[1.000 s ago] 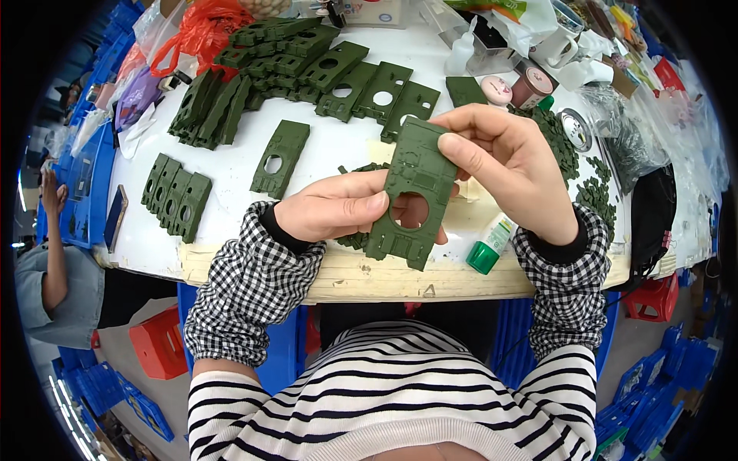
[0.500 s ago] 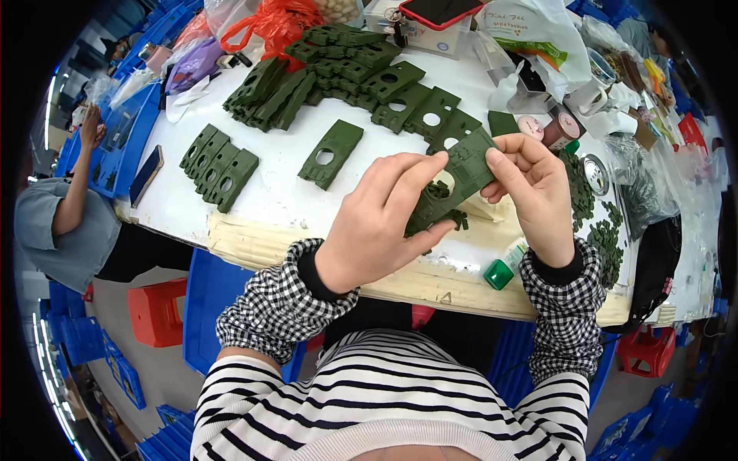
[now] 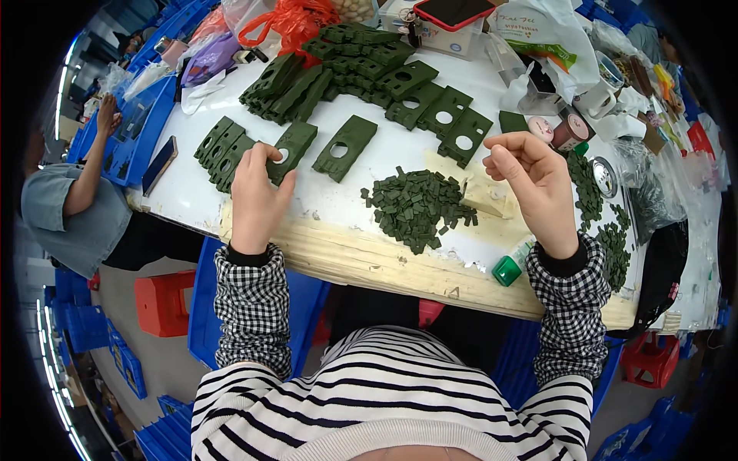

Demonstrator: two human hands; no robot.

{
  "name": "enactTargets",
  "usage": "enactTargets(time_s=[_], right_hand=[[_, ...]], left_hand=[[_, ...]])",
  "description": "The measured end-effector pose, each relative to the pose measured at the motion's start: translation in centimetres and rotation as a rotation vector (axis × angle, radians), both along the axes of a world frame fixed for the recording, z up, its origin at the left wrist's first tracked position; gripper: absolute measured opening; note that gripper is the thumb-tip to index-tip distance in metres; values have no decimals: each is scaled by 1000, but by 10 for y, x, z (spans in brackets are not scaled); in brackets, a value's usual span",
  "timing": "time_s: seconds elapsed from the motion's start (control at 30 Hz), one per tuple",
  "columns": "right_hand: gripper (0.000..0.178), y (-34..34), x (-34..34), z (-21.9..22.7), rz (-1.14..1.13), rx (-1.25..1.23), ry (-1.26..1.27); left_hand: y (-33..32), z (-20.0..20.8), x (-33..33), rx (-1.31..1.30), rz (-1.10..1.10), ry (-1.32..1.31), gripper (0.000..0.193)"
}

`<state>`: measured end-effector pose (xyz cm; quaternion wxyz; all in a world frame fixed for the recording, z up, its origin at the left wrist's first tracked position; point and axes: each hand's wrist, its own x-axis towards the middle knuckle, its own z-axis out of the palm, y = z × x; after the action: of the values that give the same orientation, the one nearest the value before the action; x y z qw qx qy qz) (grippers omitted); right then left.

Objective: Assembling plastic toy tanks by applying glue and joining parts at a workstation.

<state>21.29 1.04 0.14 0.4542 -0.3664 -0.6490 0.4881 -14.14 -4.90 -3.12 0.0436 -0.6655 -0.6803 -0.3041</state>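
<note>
loaded counter (image 3: 338, 206)

far left, a blue bin (image 3: 156, 123) holds dark green pieces. the left hand (image 3: 260, 188), thumb apart from fingers, straddles a holed green hull panel (image 3: 301, 144) at the counter; whether it grips, i cannot tell. a clear container (image 3: 367, 15) beyond holds pale round items. right of heaped green tabs (image 3: 415, 203), the right hand (image 3: 533, 180) is half open; beyond sits a clear box (image 3: 538, 104) with dark contents.

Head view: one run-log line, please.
left hand: at green plate | right hand: curled, nothing visibly held | small green pieces: piled between hands
</note>
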Motion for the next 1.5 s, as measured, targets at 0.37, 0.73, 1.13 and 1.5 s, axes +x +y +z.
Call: enactTargets(time_s=[0.37, 0.73, 1.13, 1.5], right_hand=[[20, 0, 1, -1, -10, 10, 9], [18, 1, 1, -1, -13, 31, -37], [20, 4, 15, 1, -54, 86, -33], [22, 48, 125, 18, -406, 294, -330]], left_hand=[[-1, -16, 5, -28, -68, -5, 27], [8, -9, 41, 12, -149, 227, 35], [-14, -8, 8, 136, 37, 140, 27], [-28, -19, -61, -44, 206, 376, 19]])
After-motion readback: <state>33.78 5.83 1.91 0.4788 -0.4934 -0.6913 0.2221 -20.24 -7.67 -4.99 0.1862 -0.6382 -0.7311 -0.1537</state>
